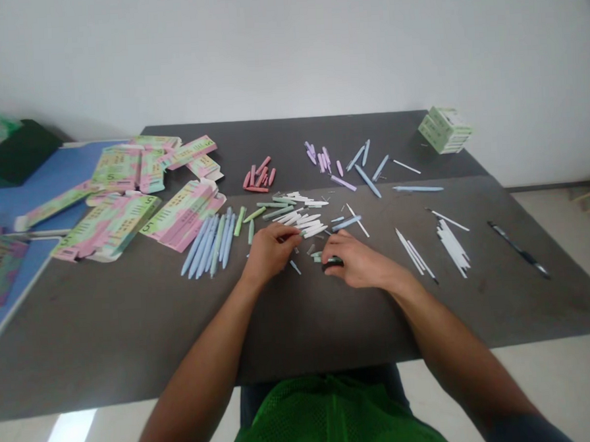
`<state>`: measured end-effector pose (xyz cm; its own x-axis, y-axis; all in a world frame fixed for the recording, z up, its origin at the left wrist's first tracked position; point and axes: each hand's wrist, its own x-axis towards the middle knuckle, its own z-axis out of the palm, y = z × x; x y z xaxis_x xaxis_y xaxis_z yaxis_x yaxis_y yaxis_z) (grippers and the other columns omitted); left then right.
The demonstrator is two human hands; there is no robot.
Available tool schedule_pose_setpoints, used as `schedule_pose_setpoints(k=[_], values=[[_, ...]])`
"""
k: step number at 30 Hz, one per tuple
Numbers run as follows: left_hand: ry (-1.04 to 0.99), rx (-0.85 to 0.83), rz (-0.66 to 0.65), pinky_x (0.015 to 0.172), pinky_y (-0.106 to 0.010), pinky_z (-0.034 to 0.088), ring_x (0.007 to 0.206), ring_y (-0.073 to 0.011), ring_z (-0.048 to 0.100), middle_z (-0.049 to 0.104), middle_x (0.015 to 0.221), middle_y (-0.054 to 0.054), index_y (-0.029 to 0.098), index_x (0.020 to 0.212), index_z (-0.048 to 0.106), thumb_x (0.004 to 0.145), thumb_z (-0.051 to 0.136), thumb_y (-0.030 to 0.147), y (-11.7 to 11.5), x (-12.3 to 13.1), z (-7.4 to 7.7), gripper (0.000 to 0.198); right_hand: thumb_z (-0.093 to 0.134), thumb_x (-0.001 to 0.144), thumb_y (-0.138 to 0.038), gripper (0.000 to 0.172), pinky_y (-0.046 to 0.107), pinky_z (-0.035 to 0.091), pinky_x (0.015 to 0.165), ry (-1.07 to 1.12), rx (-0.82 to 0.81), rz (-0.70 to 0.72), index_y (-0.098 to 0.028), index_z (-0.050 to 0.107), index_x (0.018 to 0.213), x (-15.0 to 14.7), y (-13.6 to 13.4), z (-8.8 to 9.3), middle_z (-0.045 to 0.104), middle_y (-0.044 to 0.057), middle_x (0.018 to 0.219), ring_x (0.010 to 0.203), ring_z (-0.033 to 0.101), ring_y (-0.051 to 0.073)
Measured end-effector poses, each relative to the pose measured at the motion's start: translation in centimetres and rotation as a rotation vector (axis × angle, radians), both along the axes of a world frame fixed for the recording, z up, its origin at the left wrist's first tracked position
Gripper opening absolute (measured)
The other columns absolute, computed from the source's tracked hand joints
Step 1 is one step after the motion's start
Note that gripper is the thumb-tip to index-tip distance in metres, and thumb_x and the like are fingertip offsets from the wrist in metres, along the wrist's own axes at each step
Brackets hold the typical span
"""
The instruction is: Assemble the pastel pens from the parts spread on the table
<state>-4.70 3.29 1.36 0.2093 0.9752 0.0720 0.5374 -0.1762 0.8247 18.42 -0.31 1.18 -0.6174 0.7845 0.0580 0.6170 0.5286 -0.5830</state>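
Note:
My left hand rests on the dark table with its fingertips pinching a small pen part at the edge of a pile of white and green pen barrels. My right hand lies just right of it, fingers curled around a small dark and green piece. A row of finished light blue and green pens lies to the left of my left hand. Thin white refills lie to the right of my right hand.
Flat pink and green cartons are heaped at the left, some on a blue table. Red caps, purple parts and blue barrels lie further back. A folded box stands far right; a black pen lies near the right edge.

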Motion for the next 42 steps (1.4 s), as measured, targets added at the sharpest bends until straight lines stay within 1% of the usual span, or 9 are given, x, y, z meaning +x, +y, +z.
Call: schedule_pose_setpoints(k=[5, 9, 15, 19, 24, 30, 33, 37, 42], values=[[-0.049, -0.101, -0.009, 0.076, -0.028, 0.052, 0.081, -0.0189, 0.069, 0.076, 0.086, -0.003, 0.018, 0.094, 0.079, 0.084, 0.065, 0.030, -0.1, -0.1, 0.0, 0.021, 0.073, 0.083, -0.015, 0.007, 0.034, 0.040, 0.084, -0.022, 0.039, -0.004, -0.019, 0.067, 0.084, -0.2, 0.0, -0.3, 0.061, 0.005, 0.090, 0.093, 0.052, 0.021], [0.034, -0.026, -0.079, 0.077, -0.029, 0.051, 0.083, -0.0192, 0.069, 0.077, 0.090, -0.004, 0.018, 0.090, 0.079, 0.085, 0.064, 0.027, -0.7, 0.2, 0.3, 0.018, 0.070, 0.082, -0.012, 0.010, 0.033, 0.041, 0.083, -0.010, 0.030, -0.045, -0.020, 0.067, 0.078, 0.5, 0.4, 0.6, 0.063, 0.003, 0.083, 0.086, 0.056, 0.020], [0.241, 0.139, -0.318, 0.080, -0.028, 0.050, 0.081, -0.0169, 0.065, 0.071, 0.089, -0.006, 0.019, 0.083, 0.077, 0.087, 0.058, 0.017, -3.1, 2.2, 0.3, 0.019, 0.067, 0.082, -0.018, 0.006, 0.030, 0.044, 0.079, -0.215, 0.084, -0.482, -0.020, 0.073, 0.080, 5.0, 1.6, 2.0, 0.070, 0.005, 0.083, 0.081, 0.062, 0.020], [0.404, 0.173, -0.433, 0.081, -0.030, 0.050, 0.086, -0.0193, 0.064, 0.068, 0.088, -0.007, 0.019, 0.076, 0.075, 0.088, 0.056, 0.016, -4.2, 3.3, -0.3, 0.022, 0.065, 0.083, -0.025, 0.013, 0.030, 0.046, 0.077, -0.387, 0.010, -0.788, -0.021, 0.078, 0.083, 7.6, 2.1, 2.2, 0.075, 0.008, 0.086, 0.082, 0.068, 0.022], [0.515, 0.144, -0.466, 0.079, -0.031, 0.049, 0.083, -0.0202, 0.063, 0.065, 0.084, -0.007, 0.019, 0.074, 0.073, 0.088, 0.055, 0.016, -4.5, 3.7, -0.4, 0.023, 0.065, 0.082, -0.028, 0.017, 0.029, 0.049, 0.076, -0.423, -0.056, -0.894, -0.022, 0.080, 0.088, 8.4, 2.5, 2.1, 0.078, 0.009, 0.088, 0.087, 0.071, 0.024], [0.476, 0.120, -0.469, 0.076, -0.031, 0.047, 0.075, -0.0184, 0.061, 0.065, 0.081, -0.006, 0.019, 0.074, 0.074, 0.086, 0.055, 0.015, -4.2, 3.7, -0.4, 0.024, 0.066, 0.082, -0.029, 0.021, 0.028, 0.049, 0.079, -0.411, -0.070, -1.085, -0.019, 0.082, 0.090, 11.3, 1.2, 3.9, 0.078, 0.012, 0.093, 0.094, 0.072, 0.027], [0.459, 0.119, -0.467, 0.074, -0.030, 0.045, 0.074, -0.0183, 0.061, 0.064, 0.078, -0.006, 0.019, 0.071, 0.073, 0.085, 0.056, 0.015, -4.1, 3.7, -0.6, 0.022, 0.067, 0.080, -0.027, 0.019, 0.028, 0.050, 0.076, -0.457, -0.136, -1.111, -0.019, 0.082, 0.089, 12.6, 0.0, 4.2, 0.078, 0.013, 0.091, 0.092, 0.073, 0.027], [0.418, 0.127, -0.449, 0.070, -0.029, 0.044, 0.070, -0.0171, 0.059, 0.064, 0.075, -0.005, 0.020, 0.068, 0.072, 0.084, 0.058, 0.016, -4.0, 3.7, -0.8, 0.021, 0.068, 0.076, -0.025, 0.016, 0.027, 0.049, 0.071, -0.519, -0.258, -1.042, -0.019, 0.081, 0.083, 13.2, -1.0, 3.4, 0.077, 0.013, 0.086, 0.085, 0.073, 0.026], [0.396, 0.110, -0.440, 0.067, -0.029, 0.042, 0.067, -0.0167, 0.058, 0.065, 0.075, -0.005, 0.020, 0.067, 0.073, 0.082, 0.060, 0.018, -3.8, 3.7, -0.7, 0.020, 0.066, 0.074, -0.024, 0.015, 0.023, 0.048, 0.068, -0.576, -0.299, -0.956, -0.021, 0.080, 0.080, 14.0, -1.8, 2.8, 0.078, 0.009, 0.084, 0.082, 0.072, 0.021]])
